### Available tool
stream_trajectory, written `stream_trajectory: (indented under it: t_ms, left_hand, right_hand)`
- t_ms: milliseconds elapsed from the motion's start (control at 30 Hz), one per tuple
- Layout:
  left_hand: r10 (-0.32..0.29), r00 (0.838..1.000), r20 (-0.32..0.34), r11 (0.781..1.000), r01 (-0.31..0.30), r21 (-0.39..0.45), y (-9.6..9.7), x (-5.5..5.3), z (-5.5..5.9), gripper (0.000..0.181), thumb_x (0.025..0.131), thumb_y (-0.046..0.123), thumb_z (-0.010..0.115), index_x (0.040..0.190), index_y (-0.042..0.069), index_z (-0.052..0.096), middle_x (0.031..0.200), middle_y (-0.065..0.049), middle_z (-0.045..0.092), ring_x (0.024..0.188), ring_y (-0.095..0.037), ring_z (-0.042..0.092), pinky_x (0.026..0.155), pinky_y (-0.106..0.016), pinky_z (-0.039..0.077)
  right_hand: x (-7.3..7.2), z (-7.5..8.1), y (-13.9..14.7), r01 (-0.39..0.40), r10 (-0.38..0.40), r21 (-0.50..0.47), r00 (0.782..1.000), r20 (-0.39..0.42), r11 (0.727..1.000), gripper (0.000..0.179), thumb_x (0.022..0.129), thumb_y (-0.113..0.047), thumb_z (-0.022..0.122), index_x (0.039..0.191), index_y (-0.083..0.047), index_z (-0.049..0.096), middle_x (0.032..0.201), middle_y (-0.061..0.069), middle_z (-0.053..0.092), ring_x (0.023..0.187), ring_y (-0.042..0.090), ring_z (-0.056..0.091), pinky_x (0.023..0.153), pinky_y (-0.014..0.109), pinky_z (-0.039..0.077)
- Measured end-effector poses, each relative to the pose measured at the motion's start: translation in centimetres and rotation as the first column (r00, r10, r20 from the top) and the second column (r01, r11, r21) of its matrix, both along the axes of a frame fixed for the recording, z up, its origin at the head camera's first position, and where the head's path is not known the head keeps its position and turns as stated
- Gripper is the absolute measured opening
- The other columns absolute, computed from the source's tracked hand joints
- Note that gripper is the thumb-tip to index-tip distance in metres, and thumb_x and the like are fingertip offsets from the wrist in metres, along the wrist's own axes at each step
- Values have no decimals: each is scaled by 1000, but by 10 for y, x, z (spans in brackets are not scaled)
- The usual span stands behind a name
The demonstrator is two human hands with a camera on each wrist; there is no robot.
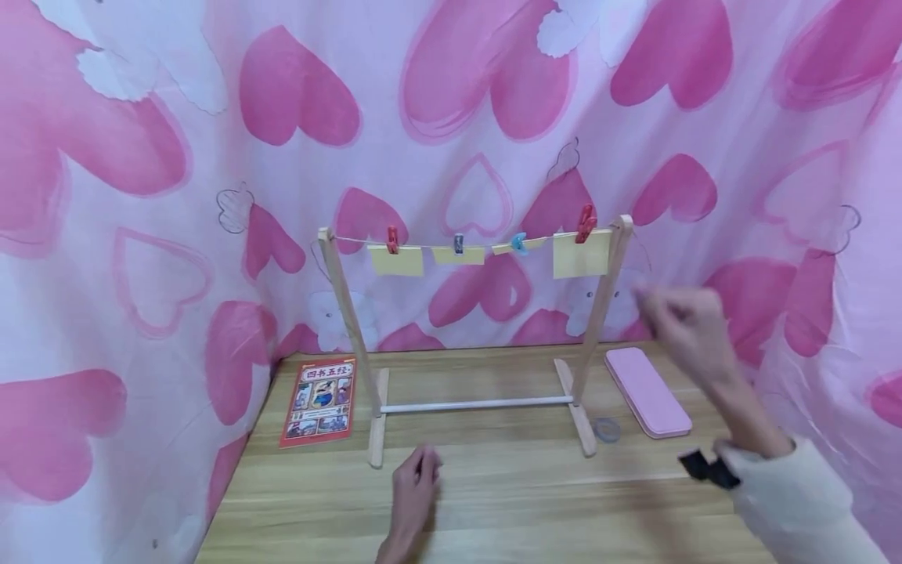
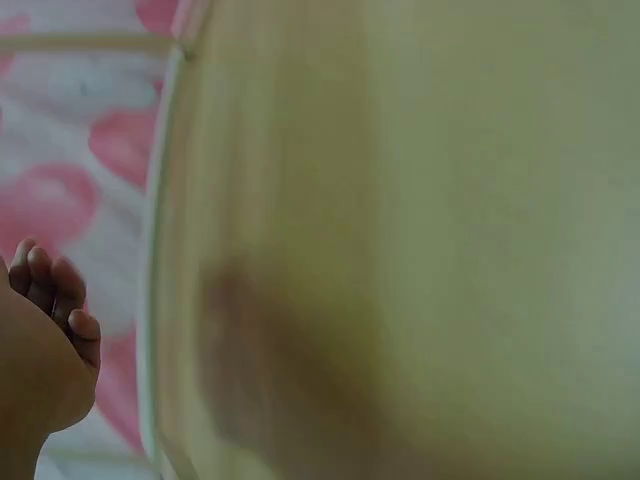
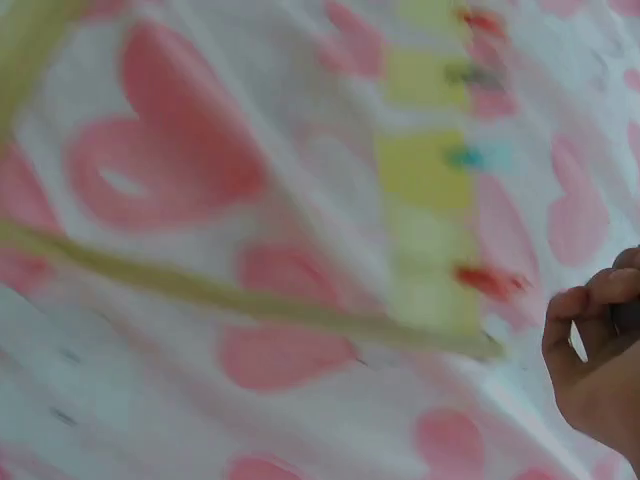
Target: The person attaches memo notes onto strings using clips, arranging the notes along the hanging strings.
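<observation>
A wooden rack [image 1: 604, 313] stands on the table, with a string tied between the tops of its two posts. Yellow paper notes [image 1: 396, 261] hang from the string under clothespins: a red clothespin [image 1: 392, 240] at the left, a grey clothespin [image 1: 459, 244], a blue clothespin [image 1: 518, 242] and a red clothespin [image 1: 586, 224] at the right. My right hand [image 1: 687, 329], blurred, is raised just right of the right post, fingers loosely curled with nothing visible between them. Low in front of the rack, my left hand [image 1: 414, 489] hangs loosely curled over the table, holding nothing.
A red picture book [image 1: 319, 402] lies left of the rack. Right of it are a pink case [image 1: 648, 392] and a clear tape roll [image 1: 607, 429]. Behind the wooden table [image 1: 507, 501] hangs a pink heart-patterned curtain [image 1: 451, 94].
</observation>
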State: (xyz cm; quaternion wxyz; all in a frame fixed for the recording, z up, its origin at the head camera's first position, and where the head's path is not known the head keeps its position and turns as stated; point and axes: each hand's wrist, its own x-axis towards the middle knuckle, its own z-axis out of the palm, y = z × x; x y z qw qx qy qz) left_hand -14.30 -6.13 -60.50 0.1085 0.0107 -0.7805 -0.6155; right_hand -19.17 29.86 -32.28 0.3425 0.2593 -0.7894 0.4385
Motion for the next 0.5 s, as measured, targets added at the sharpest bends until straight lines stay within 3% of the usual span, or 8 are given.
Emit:
stream_trajectory:
  t_ms: [67, 133, 233, 300, 367, 500]
  left_hand:
    - [14, 999, 41, 998, -12, -67, -21, 14, -10, 35, 115, 12, 57, 83, 8, 69, 71, -4, 64, 62, -4, 54, 57, -18, 44]
    - [11, 998, 59, 987, -1, -163, -37, 21, -13, 38, 115, 11, 56, 79, 9, 68, 67, 0, 60, 59, -2, 49, 55, -18, 42]
    - [-10, 998, 64, 948, 30, -316, -45, 24, -11, 35, 114, 9, 57, 81, 10, 70, 68, 6, 59, 61, 1, 48, 57, -19, 43]
    - [-19, 999, 47, 917, 37, -398, -47, 22, -7, 29, 111, 6, 59, 86, 9, 73, 74, 4, 66, 65, -1, 58, 61, -20, 50]
    - [-11, 1000, -8, 890, 6, -456, -46, 21, -2, 23, 109, 3, 62, 92, 6, 76, 81, 1, 74, 73, -8, 70, 67, -24, 59]
    - [10, 992, -128, 827, -80, -557, -47, 19, 11, 13, 104, -1, 67, 106, 1, 80, 97, -9, 82, 88, -24, 81, 76, -34, 66]
  right_hand:
    - [10, -30, -4, -127, 125, 93, 992, 24, 988, 49, 94, 16, 65, 57, -16, 56, 53, -10, 47, 53, -4, 35, 54, 13, 37]
    - [16, -58, -7, -224, 219, 191, 975, 50, 956, 48, 87, 19, 68, 63, -21, 61, 54, -8, 43, 59, -11, 33, 55, 9, 36]
    - [25, -91, -8, -292, 286, 267, 956, 62, 918, 51, 86, 20, 70, 64, -23, 53, 56, -6, 36, 67, -14, 30, 53, 7, 30]
    - [31, -109, -9, -259, 254, 280, 966, 53, 924, 52, 86, 18, 71, 62, -25, 53, 56, -9, 35, 67, -16, 27, 51, 8, 26]
    - [35, -126, -10, -219, 224, 299, 974, 17, 929, 53, 87, 14, 71, 60, -24, 47, 55, -11, 36, 68, -15, 27, 52, 8, 27]
    - [36, -150, -20, -150, 190, 370, 979, -74, 917, 53, 108, -10, 62, 61, -26, 46, 55, -14, 36, 67, -13, 27, 58, 9, 31]
